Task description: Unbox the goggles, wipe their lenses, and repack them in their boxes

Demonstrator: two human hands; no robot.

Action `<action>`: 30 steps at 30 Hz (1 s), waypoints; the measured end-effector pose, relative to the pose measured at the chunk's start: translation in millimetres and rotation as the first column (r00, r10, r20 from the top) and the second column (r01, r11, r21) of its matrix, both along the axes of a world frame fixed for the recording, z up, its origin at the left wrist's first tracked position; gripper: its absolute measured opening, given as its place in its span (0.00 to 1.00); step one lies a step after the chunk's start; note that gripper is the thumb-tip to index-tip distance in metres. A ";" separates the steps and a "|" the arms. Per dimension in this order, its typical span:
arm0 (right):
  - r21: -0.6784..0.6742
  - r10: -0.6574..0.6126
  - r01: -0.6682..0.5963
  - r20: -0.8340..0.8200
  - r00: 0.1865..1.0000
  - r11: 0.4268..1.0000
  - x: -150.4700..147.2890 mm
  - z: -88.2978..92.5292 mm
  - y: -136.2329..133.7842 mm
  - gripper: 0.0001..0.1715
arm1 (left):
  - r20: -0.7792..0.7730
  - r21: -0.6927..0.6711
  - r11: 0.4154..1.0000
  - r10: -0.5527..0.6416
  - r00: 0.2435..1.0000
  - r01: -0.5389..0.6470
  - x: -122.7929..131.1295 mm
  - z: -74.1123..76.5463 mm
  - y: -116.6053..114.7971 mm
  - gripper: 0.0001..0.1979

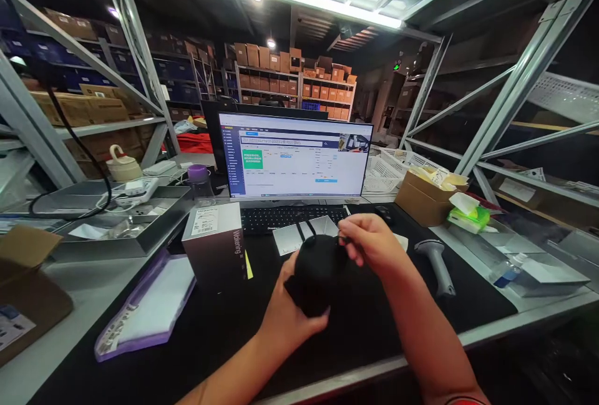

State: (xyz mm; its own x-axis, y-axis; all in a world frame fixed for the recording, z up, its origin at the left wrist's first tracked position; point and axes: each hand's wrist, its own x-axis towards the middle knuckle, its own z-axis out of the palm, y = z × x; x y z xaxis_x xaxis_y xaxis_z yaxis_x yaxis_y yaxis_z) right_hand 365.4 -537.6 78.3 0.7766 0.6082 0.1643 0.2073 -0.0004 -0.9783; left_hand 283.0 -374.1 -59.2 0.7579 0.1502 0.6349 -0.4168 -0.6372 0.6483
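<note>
A black rounded object (319,273), perhaps a soft pouch, is held over the desk mat in my left hand (292,305), whose fingers wrap its left side and thumb lies along the bottom. Its exact kind is too dark to make out. My right hand (367,239) is closed in a pinch at the object's upper right edge; what lies between the fingertips looks like a thin dark cord or edge. Two dark straps (306,229) show just above the object, in front of a small open white box (286,239). To the left stands a tall grey box (218,255) with a label on top.
Behind my hands are a keyboard (266,219) and a lit monitor (294,168). A barcode scanner (437,264) lies right, near a cardboard box (423,196) and a tissue pack (469,214). A purple-edged tray (150,305) of white sheets is at left, beside an open carton (32,296).
</note>
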 end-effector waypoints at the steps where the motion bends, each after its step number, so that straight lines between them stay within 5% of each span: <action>1: -0.079 0.043 -0.041 0.031 0.999 0.996 3.4 3.8 8.2 0.24 | 0.005 0.077 0.996 -0.034 0.999 0.034 -2.1 -5.2 2.2 0.50; 5: -0.361 0.096 -0.012 0.213 0.972 0.932 14.1 2.7 38.0 0.22 | -0.078 0.087 0.990 -0.107 0.991 0.114 -6.5 -21.1 8.3 0.50; 8: -0.257 -0.014 0.107 0.338 0.941 0.960 10.3 -11.8 38.6 0.20 | -0.190 -0.212 0.977 -0.005 0.982 -0.036 -5.0 -24.3 10.8 0.47; 10: -0.138 -0.043 0.082 0.269 0.962 0.987 -1.9 -28.0 27.6 0.20 | -0.281 -0.466 0.870 0.028 0.959 -0.161 -2.9 -20.8 12.5 0.42; 13: -0.138 0.081 -0.066 0.101 0.992 0.988 -26.2 -60.5 7.7 0.20 | -0.286 -0.791 0.589 -0.121 0.950 -0.163 -1.1 -10.0 12.5 0.34; 15: -0.214 0.086 -0.039 0.217 0.972 0.976 -35.8 -81.1 -1.1 0.19 | -0.210 -0.910 0.401 -0.234 0.949 -0.103 -3.0 -3.9 8.2 0.30; 17: -0.257 0.017 0.086 0.375 0.927 0.963 -34.9 -94.9 -5.3 0.24 | -0.143 -0.960 0.273 -0.296 0.944 -0.060 -8.9 -2.2 -0.3 0.30; 21: -0.344 -0.016 0.205 0.479 0.878 0.916 -14.1 -101.8 -5.2 0.32 | -0.099 -0.991 0.116 -0.383 0.918 -0.059 -31.1 -14.8 -23.0 0.32; 25: -0.520 0.134 0.213 0.550 0.824 0.827 -2.3 -101.2 2.9 0.41 | -0.064 -0.996 -0.018 -0.492 0.868 -0.084 -49.8 -36.4 -38.9 0.32; 30: -0.676 0.264 0.290 0.592 0.761 0.678 -1.3 -100.9 18.6 0.16 | 0.012 -0.992 -0.113 -0.518 0.855 -0.054 -54.4 -51.5 -44.9 0.29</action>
State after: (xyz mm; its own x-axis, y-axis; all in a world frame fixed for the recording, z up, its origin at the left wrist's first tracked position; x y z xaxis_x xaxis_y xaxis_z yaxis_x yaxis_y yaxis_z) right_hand 364.1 -518.9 -22.7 0.6725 0.7301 0.1211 0.7249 -0.6168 -0.3068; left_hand 228.6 -419.1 -110.8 0.9672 0.1290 -0.2189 0.0120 0.8373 0.5466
